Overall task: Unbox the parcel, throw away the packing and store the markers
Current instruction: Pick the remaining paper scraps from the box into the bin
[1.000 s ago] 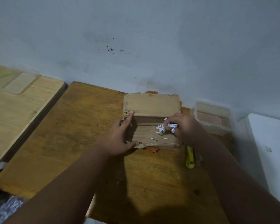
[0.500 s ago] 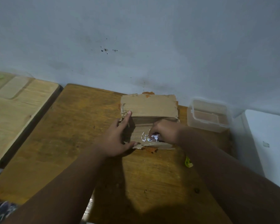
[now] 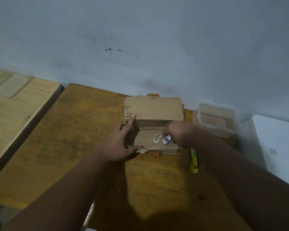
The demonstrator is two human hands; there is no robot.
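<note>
Since a half-second back the right hand (image 3: 177,134) has slid rightward along the near flap of the cardboard parcel (image 3: 153,124), from about mid-flap toward its right end; the left hand (image 3: 122,142) is where it was. Left hand: open, fingers spread, index finger reaching up the parcel's left edge toward the raised far flap, thumb lying along the near left corner, pressing the box to the wooden surface (image 3: 83,147). Right hand: curled down, fingertips bunched on the near flap at a patch of torn white label scraps (image 3: 164,139); it appears to pinch at them, but whether any scrap is actually gripped I cannot tell. Parcel sits between the two hands, hard against the wall; far flap standing open, a dark gap between the flaps, contents not visible. Orange tape remnants show at its near and far edges. Just right of the right wrist, a yellow-green utility knife (image 3: 194,161) lies flat on the surface. Beyond the right hand, a clear plastic container (image 3: 215,120), lidless, near the wall. Well left of the left hand, a paler wooden board (image 3: 15,110).
</note>
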